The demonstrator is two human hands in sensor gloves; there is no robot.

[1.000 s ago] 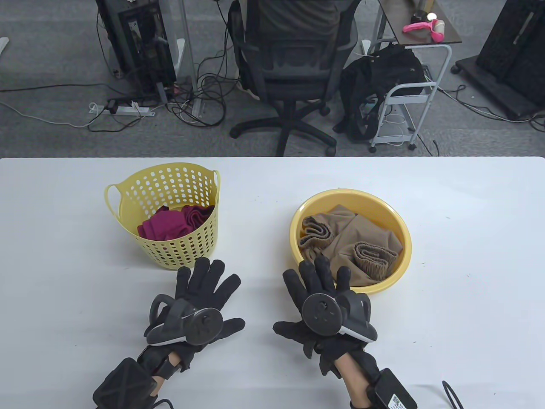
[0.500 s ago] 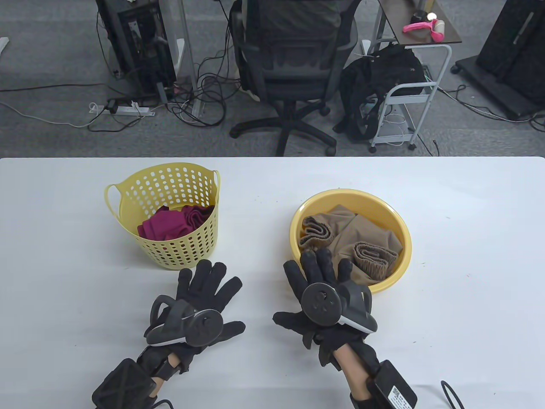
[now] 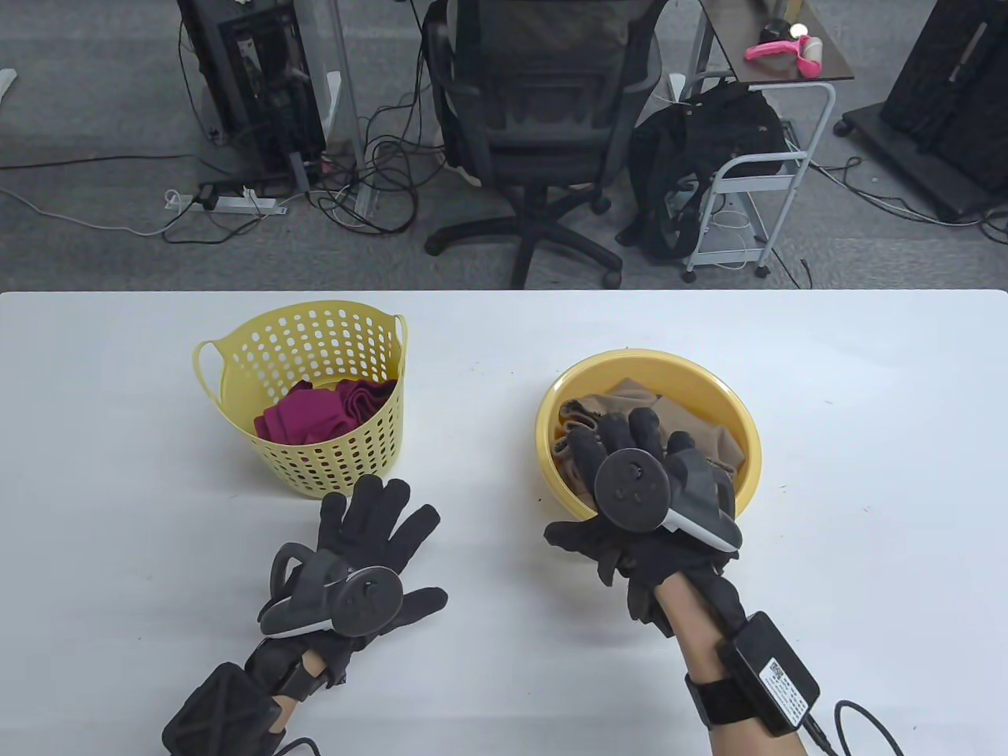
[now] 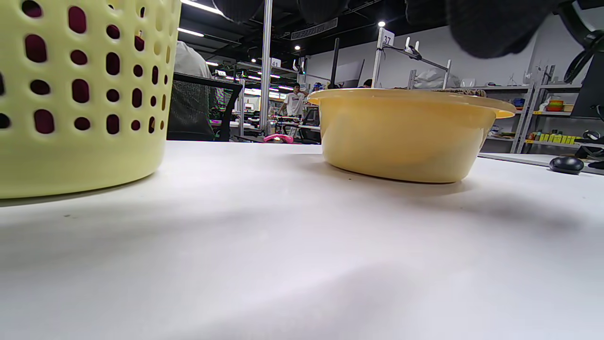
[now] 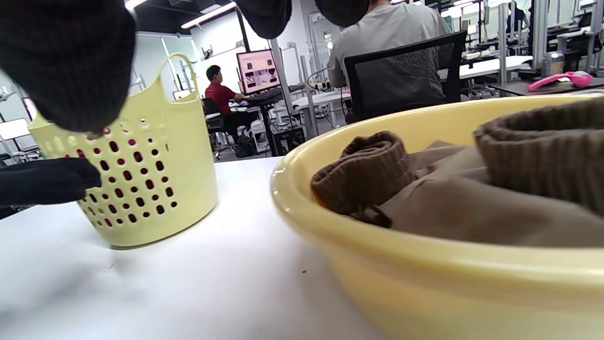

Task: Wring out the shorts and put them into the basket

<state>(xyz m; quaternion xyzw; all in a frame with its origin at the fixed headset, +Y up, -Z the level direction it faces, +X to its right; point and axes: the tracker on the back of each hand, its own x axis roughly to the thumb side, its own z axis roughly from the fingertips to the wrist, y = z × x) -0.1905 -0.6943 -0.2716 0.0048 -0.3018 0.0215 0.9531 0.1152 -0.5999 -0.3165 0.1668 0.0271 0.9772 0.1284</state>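
Observation:
Tan shorts (image 3: 630, 398) (image 5: 472, 203) with rolled ribbed ends lie in the round yellow basin (image 3: 551, 413) (image 4: 406, 137) (image 5: 424, 283) at centre right. My right hand (image 3: 630, 441) hovers over the basin above the shorts, fingers spread and straight, holding nothing. The perforated yellow basket (image 3: 315, 339) (image 4: 71, 94) (image 5: 137, 165) stands at centre left with a magenta garment (image 3: 315, 413) inside. My left hand (image 3: 378, 516) lies flat on the table just in front of the basket, fingers spread.
The white table (image 3: 866, 472) carries only the basket and basin. Beyond its far edge are an office chair (image 3: 543, 118), a cart with a black bag (image 3: 709, 150) and floor cables. A black cable loop (image 3: 866, 728) lies at the near right edge.
My right hand has lifted off the table and moved forward over the basin, now above the shorts. My left hand shifted slightly left and stays flat.

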